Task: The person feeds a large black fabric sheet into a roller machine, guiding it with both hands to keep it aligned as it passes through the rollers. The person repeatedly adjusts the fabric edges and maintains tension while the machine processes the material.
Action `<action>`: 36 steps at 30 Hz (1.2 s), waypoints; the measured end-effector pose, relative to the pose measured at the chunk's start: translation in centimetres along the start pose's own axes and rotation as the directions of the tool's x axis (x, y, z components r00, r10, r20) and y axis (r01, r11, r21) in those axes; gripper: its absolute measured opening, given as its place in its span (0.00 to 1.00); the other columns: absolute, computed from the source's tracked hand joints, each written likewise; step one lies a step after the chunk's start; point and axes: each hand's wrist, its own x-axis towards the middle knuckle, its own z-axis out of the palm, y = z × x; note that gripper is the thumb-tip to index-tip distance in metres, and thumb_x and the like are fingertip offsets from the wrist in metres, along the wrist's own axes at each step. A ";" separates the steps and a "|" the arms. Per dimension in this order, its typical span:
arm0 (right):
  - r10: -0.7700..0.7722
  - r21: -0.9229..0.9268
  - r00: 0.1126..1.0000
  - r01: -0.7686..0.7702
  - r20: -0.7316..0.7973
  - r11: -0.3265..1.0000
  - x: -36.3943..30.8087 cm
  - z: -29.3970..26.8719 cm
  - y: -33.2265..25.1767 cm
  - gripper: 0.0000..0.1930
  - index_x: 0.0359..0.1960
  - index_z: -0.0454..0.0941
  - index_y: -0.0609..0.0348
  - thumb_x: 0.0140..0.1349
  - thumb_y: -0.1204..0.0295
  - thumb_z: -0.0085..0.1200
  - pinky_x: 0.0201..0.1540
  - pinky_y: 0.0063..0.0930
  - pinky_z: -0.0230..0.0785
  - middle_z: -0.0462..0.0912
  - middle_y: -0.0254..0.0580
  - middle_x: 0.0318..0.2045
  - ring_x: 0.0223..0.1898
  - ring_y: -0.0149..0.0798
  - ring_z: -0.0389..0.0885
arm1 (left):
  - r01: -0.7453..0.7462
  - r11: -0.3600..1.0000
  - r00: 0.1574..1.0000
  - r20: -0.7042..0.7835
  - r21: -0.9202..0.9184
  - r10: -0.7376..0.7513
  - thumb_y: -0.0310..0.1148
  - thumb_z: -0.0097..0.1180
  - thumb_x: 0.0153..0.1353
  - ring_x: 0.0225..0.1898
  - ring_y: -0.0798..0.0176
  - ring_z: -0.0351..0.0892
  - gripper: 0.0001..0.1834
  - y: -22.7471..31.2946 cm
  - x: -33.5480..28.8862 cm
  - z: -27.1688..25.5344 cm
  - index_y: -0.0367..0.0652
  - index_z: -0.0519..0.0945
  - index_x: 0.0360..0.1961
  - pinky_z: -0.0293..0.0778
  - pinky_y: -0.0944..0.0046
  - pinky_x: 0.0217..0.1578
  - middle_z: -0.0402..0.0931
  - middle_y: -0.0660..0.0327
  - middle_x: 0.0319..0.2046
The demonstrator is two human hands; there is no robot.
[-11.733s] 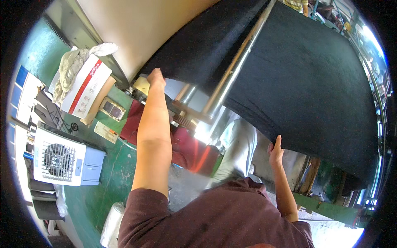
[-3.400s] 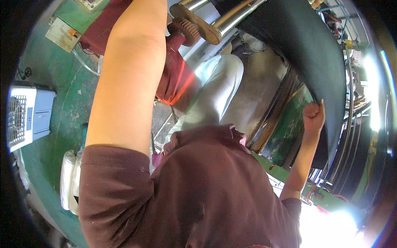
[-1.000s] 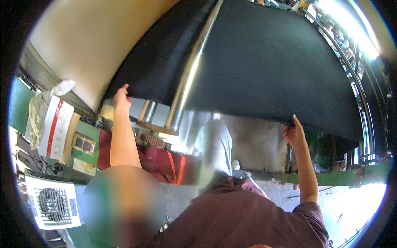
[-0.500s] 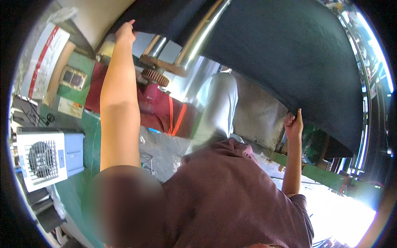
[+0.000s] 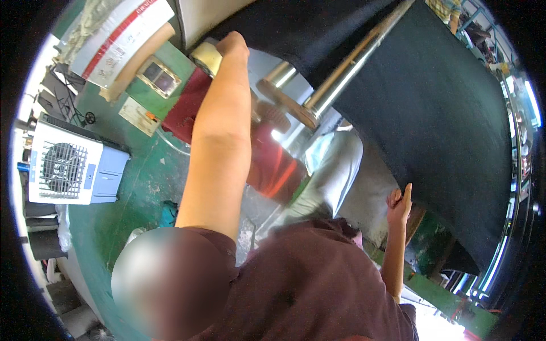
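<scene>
A wide black sheet [image 5: 432,113] spreads from the top of the view down the right side, passing by a shiny metal roller [image 5: 364,54]. My left hand [image 5: 233,45], at the end of a stretched arm, is closed at the sheet's near left edge; its fingertips are partly hidden. Lower on the right, my right hand [image 5: 400,203] grips the near edge of the same sheet, fingers curled and thumb pointing up along it. Between my arms, a metal end plate [image 5: 290,102] joins the roller to a shorter one [image 5: 278,74].
A toothed gear [image 5: 272,116] and a red machine frame [image 5: 267,162] lie beneath the rollers. On the green floor at left stands a white and blue air cooler [image 5: 71,165]. A long box [image 5: 122,42] is at upper left. Another person's patterned sleeve [image 5: 443,10] shows at the top right.
The view has turned, shifting machine and cooler in the picture. My left hand appears farther right and its fingers look more curled. My right hand remains at the sheet's edge.
</scene>
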 end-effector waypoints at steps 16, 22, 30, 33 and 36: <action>-0.067 -0.297 0.995 0.087 0.076 0.951 2.2 8.9 3.0 0.30 0.04 0.50 0.48 0.66 0.52 0.27 0.16 0.24 0.44 0.53 0.31 0.05 0.11 0.28 0.50 | 0.022 0.978 0.954 0.289 0.209 -0.083 0.28 0.61 0.43 0.43 0.57 0.70 0.23 0.5 -3.4 0.2 0.39 0.71 0.43 0.66 0.50 0.40 0.72 0.55 0.43; 0.023 -0.340 0.989 0.028 0.146 0.940 2.0 13.3 3.7 0.32 0.03 0.52 0.51 0.63 0.47 0.29 0.16 0.24 0.41 0.53 0.30 0.05 0.10 0.28 0.50 | 0.029 0.999 0.993 -0.113 0.044 -0.024 0.25 0.57 0.44 0.41 0.53 0.74 0.19 1.6 -3.8 -1.1 0.26 0.70 0.38 0.70 0.56 0.37 0.72 0.45 0.43; 0.122 -0.718 0.987 -0.012 0.102 0.696 3.1 16.9 5.0 0.33 0.06 0.61 0.53 0.62 0.43 0.27 0.19 0.24 0.48 0.59 0.32 0.09 0.12 0.31 0.55 | -0.040 0.997 0.956 0.288 -0.059 0.055 0.28 0.56 0.46 0.46 0.57 0.69 0.21 -0.2 3.4 -2.0 0.25 0.70 0.41 0.64 0.59 0.50 0.70 0.48 0.48; 0.203 -0.747 0.973 -0.057 0.105 0.662 2.1 19.1 2.3 0.35 0.11 0.68 0.56 0.58 0.38 0.28 0.31 0.32 0.64 0.71 0.39 0.14 0.21 0.34 0.69 | 0.193 0.981 0.786 0.594 0.028 -0.171 0.28 0.51 0.50 0.42 0.59 0.70 0.12 0.0 0.4 -1.1 0.33 0.72 0.35 0.71 0.56 0.40 0.71 0.55 0.37; 0.221 -0.699 0.951 -0.008 0.215 0.715 3.0 19.9 2.8 0.34 0.11 0.68 0.55 0.61 0.42 0.26 0.26 0.29 0.62 0.67 0.37 0.11 0.17 0.32 0.67 | 0.024 0.943 0.782 0.581 0.332 -0.225 0.36 0.60 0.49 0.37 0.58 0.69 0.13 -0.2 -0.7 -0.3 0.42 0.71 0.33 0.69 0.53 0.36 0.70 0.60 0.34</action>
